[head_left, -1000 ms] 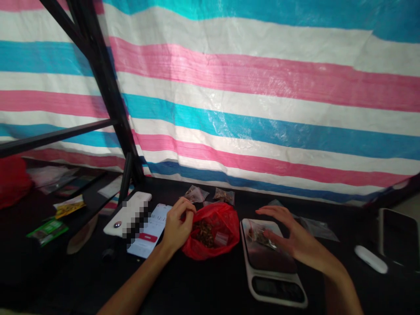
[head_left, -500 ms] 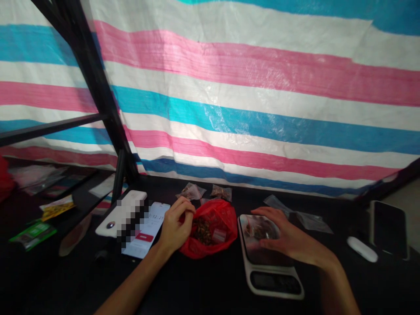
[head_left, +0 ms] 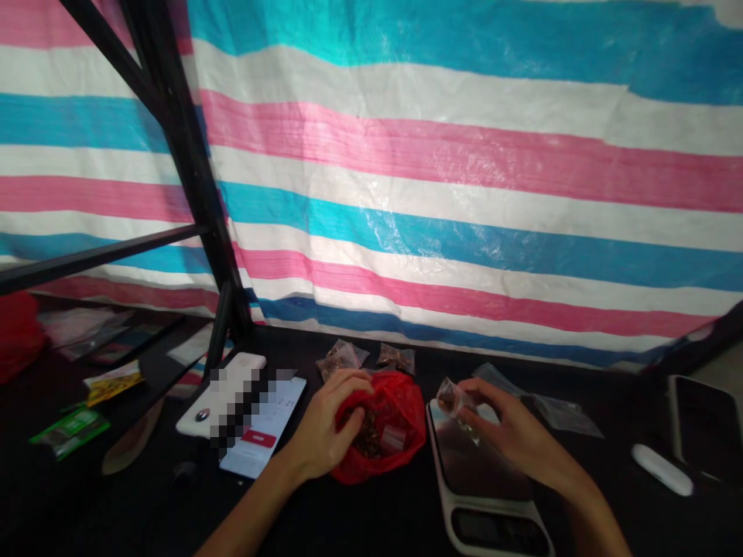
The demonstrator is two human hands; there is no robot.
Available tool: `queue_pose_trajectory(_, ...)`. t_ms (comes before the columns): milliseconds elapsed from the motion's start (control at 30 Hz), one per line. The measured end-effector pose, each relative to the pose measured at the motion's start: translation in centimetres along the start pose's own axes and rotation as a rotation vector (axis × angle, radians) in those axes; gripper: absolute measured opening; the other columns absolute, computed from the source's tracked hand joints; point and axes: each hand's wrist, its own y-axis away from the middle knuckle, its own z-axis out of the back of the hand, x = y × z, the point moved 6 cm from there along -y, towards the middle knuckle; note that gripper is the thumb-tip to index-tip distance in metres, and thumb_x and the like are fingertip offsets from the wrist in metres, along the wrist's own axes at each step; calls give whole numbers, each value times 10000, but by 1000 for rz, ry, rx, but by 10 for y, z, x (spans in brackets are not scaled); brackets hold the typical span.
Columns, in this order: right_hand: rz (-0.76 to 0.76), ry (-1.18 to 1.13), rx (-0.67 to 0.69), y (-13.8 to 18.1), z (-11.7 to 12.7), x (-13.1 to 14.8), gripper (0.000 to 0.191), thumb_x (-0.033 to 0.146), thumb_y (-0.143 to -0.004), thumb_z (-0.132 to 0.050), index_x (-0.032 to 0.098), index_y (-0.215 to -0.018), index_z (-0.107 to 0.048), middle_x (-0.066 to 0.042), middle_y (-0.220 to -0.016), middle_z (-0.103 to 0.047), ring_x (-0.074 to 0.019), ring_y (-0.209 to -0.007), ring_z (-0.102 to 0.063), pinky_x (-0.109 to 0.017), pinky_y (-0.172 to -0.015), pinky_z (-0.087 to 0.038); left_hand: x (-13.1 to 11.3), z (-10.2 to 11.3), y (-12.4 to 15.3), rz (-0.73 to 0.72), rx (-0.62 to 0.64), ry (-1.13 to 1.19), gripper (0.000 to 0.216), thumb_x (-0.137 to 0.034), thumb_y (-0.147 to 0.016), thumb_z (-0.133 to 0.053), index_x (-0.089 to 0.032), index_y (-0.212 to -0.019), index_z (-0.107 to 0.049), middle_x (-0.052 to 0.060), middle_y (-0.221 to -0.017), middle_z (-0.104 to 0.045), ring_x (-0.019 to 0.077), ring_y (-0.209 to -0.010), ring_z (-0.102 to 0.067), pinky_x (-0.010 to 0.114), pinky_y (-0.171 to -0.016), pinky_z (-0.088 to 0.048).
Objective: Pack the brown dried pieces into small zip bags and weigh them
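My left hand (head_left: 328, 422) is at the left rim of a red plastic bag (head_left: 409, 410), fingers curled over the edge and thumb on the inner side. Loose brown dried bits (head_left: 370, 437) and a small clear packet (head_left: 393, 439) lie inside that bag. Pinched in my right hand (head_left: 502, 425) is a small clear plastic bag (head_left: 450, 396) with brown bits in it, tilted just above the kitchen scale (head_left: 479, 464). The scale's display (head_left: 493, 528) faces me and is too dark to read.
Small filled packets (head_left: 396, 357) lie behind the red bag. Flat clear bags (head_left: 566, 414) are right of the scale, near a white oblong case (head_left: 662, 469) and a dark phone (head_left: 705, 422). A lit phone (head_left: 264, 425) and white device (head_left: 224, 391) lie left. A black frame (head_left: 197, 186) rises there.
My right hand has lifted the small clear bag off the scale plate and tilted it. My left hand has shifted over the red bag's rim, thumb now apart from the fingers. The view has tilted up.
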Motion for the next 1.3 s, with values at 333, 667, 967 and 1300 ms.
queue_pose_trajectory(333,150,-25,-260,-5,-58,37,117,346,-942,-590,236,-914,-620,-3,-822,-649,-177,-732,-575,-300,-691,-492,-1,-15,-1,113,82,14,275,-243,-896,-631,-226,-1170,-636,88,-1163,-665,263,-1103,-549,406,-982,-444)
queue_pose_trajectory(667,272,136,-150,-3,-89,47,259,313,-977,-538,267,-1205,-651,-87,-1200,-670,-259,-1128,-616,-425,-1001,-495,27,-21,5,309,-94,447,376,-502,-972,-528,-196,-1131,-677,80,-1091,-707,238,-1052,-640,362,-976,-483)
queue_pose_trajectory(967,147,440,172,1,-104,40,214,217,-842,-715,259,-1052,-727,-49,-1047,-728,-291,-1028,-640,-475,-962,-465,39,-11,3,392,-124,297,230,-398,-948,-578,-198,-1049,-628,35,-986,-693,206,-919,-631,309,-866,-478)
queue_pose_trajectory(1300,157,112,71,-2,-91,47,313,258,-952,-571,294,-1254,-648,-63,-1243,-646,-236,-1153,-613,-371,-1012,-482,19,-22,0,339,73,326,194,-365,-946,-577,-178,-996,-595,21,-910,-621,175,-825,-566,266,-772,-459)
